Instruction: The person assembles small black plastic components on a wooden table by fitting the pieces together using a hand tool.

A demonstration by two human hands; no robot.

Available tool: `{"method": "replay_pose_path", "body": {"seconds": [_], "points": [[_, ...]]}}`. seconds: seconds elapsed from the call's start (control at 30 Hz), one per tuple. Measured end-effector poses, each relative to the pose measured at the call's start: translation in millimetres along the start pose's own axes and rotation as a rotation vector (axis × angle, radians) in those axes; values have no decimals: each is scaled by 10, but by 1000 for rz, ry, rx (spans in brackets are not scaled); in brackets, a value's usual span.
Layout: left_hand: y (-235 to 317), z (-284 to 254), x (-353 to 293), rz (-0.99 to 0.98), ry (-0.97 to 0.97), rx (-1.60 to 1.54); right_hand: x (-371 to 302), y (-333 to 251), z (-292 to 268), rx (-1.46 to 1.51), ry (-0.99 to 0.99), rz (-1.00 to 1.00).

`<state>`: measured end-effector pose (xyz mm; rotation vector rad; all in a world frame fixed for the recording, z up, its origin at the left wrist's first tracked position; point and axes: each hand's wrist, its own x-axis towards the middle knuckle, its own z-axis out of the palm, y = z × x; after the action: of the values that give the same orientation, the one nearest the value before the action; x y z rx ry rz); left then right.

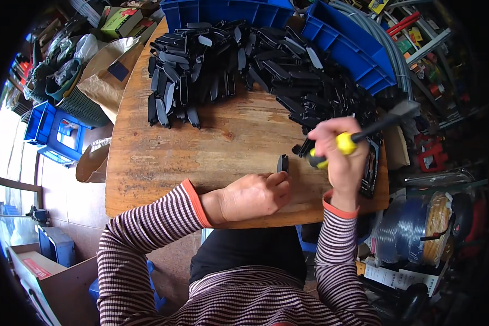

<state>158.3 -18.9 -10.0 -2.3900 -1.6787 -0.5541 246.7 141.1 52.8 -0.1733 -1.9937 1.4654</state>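
My left hand [255,194] rests near the table's front edge, its fingers pinched on a small black plastic part [283,163] that stands upright on the wood. To the right, my right hand [339,157] is raised above the table and wrapped round the yellow-and-black grip of a hammer [376,129]. The hammer's dark shaft points up and to the right, and its head is smeared by motion. A pile of similar long black parts [293,76] curves across the far side and down the right of the wooden table [212,136]. Part of that pile is hidden behind my right hand.
Two blue plastic bins [353,51] border the table's far side. A brown paper bag [106,70] and a blue crate [57,133] stand at the left. On the right are coiled grey hose [399,65], wrapped spools [413,228] and crowded shelves.
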Motion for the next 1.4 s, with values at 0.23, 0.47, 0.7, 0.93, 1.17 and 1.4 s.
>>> {"method": "replay_pose_path", "body": {"seconds": [0.23, 0.47, 0.7, 0.93, 1.17, 1.4], "points": [[-40, -21, 28, 10, -24, 21, 121, 247, 63, 16, 57, 98], [-355, 83, -8, -106, 39, 88, -22, 458, -221, -871, -193, -223], [-1097, -225, -217, -702, 194, 242, -156, 487, -179, -944, -254, -144], [-1308, -130, -340, -797, 216, 363, -239, 384, -27, -767, -242, -131], [-1294, -119, -240, -738, 159, 346, -517, 326, -78, -686, -342, 11], [-1234, -282, -262, -792, 253, -105, -624, 211, -184, -660, -354, -23]]}}
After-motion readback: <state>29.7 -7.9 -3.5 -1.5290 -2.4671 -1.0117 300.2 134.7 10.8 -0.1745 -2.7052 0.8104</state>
